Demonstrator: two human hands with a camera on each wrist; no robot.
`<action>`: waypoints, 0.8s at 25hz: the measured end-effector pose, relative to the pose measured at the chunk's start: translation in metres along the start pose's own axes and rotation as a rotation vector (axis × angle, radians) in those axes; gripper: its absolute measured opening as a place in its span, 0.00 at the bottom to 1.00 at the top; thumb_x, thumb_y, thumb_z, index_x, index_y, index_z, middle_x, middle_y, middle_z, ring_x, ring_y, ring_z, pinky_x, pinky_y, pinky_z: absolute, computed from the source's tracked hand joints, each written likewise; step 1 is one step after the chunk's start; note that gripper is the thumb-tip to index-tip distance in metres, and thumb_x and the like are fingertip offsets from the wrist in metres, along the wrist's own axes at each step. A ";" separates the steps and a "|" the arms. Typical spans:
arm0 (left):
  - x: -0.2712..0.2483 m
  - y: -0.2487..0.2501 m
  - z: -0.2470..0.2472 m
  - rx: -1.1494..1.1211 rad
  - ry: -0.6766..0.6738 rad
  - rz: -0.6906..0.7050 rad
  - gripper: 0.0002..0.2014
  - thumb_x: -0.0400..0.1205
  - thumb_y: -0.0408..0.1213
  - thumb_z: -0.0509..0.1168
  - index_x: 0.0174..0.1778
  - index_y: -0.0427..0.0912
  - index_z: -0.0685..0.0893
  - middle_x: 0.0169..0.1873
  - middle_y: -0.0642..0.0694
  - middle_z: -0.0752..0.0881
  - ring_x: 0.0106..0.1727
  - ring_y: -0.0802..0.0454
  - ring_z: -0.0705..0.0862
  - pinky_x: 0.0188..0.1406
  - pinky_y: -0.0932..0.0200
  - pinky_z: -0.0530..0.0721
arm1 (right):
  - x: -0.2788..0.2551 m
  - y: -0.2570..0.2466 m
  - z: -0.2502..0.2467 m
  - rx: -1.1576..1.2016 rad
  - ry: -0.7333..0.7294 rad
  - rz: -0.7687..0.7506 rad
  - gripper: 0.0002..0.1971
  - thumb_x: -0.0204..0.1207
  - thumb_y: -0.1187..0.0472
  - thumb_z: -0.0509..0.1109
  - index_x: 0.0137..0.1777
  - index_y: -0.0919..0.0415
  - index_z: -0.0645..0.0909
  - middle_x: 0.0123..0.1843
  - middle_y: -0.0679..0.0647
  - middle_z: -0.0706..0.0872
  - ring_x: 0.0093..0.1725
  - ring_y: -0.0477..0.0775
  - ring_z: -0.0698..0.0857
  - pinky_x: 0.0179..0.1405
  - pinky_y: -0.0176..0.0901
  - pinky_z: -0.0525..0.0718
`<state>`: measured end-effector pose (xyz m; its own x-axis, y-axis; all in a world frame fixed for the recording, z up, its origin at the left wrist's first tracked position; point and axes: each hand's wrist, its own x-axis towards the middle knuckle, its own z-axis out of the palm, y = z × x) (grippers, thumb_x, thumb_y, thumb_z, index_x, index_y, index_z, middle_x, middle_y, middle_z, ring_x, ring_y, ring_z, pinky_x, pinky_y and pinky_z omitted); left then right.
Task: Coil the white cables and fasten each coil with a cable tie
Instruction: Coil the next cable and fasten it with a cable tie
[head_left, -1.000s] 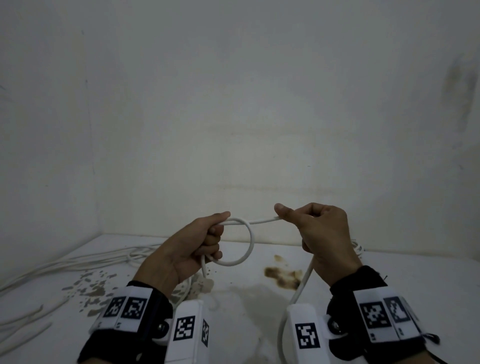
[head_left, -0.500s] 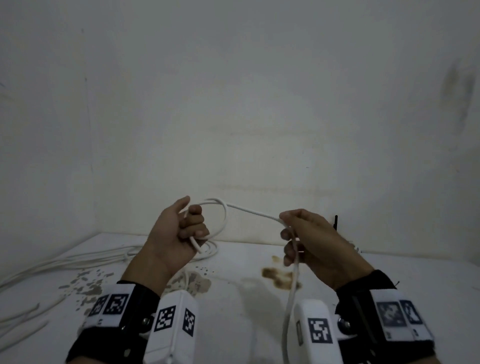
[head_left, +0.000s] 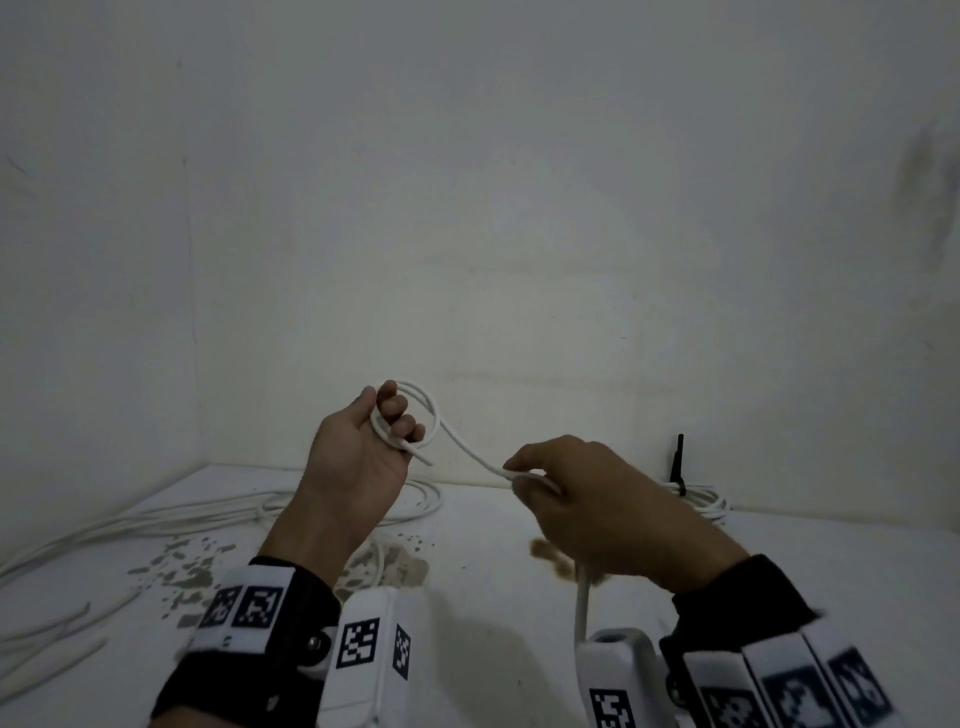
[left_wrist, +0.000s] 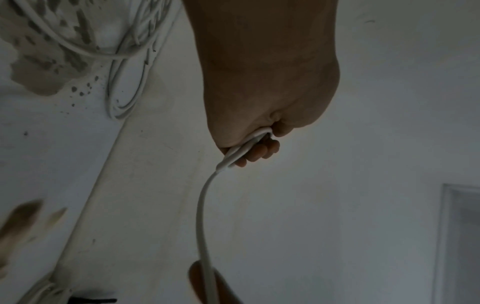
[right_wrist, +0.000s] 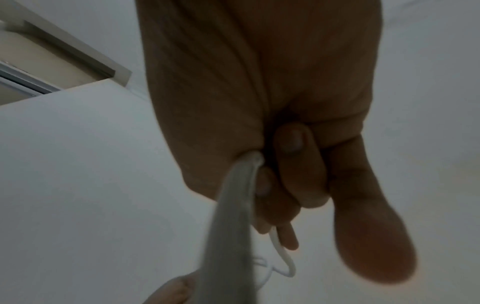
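My left hand (head_left: 387, 423) is raised above the white table (head_left: 493, 597), its fingers curled round a small coil of white cable (head_left: 434, 415). From the coil the cable runs down to the right into my right hand (head_left: 530, 475), which pinches it between thumb and fingers. Below that hand the cable drops toward me. The left wrist view shows the doubled cable (left_wrist: 244, 148) squeezed in my left fist (left_wrist: 259, 144). In the right wrist view the cable (right_wrist: 233, 205) passes blurred through my right hand's curled fingers (right_wrist: 291, 164).
Loose white cables (head_left: 156, 519) trail along the table's left side and back corner. A finished coil with a black cable tie (head_left: 678, 462) lies at the back right by the wall. Brown stains (head_left: 192, 566) mark the table surface. Walls close in behind and left.
My left hand has risen and turned palm toward me, with another loop gathered into it. My right hand has dropped lower and slid along the cable, away from the left hand.
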<state>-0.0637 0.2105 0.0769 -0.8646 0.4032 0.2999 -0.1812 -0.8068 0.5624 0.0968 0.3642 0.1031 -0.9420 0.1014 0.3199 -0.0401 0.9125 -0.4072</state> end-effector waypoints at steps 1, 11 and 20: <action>-0.001 -0.003 0.003 0.013 -0.004 -0.003 0.15 0.91 0.39 0.48 0.44 0.41 0.76 0.28 0.50 0.75 0.26 0.55 0.71 0.42 0.60 0.70 | 0.000 -0.005 0.003 -0.030 -0.011 -0.050 0.12 0.87 0.55 0.59 0.59 0.57 0.83 0.45 0.52 0.85 0.34 0.55 0.89 0.28 0.41 0.86; -0.014 -0.031 0.022 0.324 -0.111 -0.151 0.14 0.89 0.42 0.53 0.49 0.40 0.82 0.35 0.44 0.83 0.38 0.53 0.82 0.40 0.61 0.85 | 0.005 -0.020 0.023 -0.022 0.075 -0.236 0.06 0.84 0.57 0.65 0.50 0.58 0.80 0.41 0.52 0.82 0.31 0.45 0.74 0.29 0.37 0.70; -0.032 -0.038 0.037 0.968 -0.249 -0.151 0.24 0.88 0.49 0.56 0.26 0.48 0.80 0.20 0.49 0.63 0.24 0.56 0.60 0.30 0.57 0.60 | 0.005 -0.003 -0.001 0.244 0.443 -0.005 0.15 0.66 0.48 0.84 0.38 0.53 0.82 0.28 0.47 0.84 0.21 0.40 0.80 0.20 0.29 0.73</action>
<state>-0.0123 0.2439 0.0745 -0.7215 0.6401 0.2640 0.2733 -0.0871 0.9580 0.0922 0.3625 0.1064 -0.7116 0.3040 0.6334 -0.1709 0.7996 -0.5758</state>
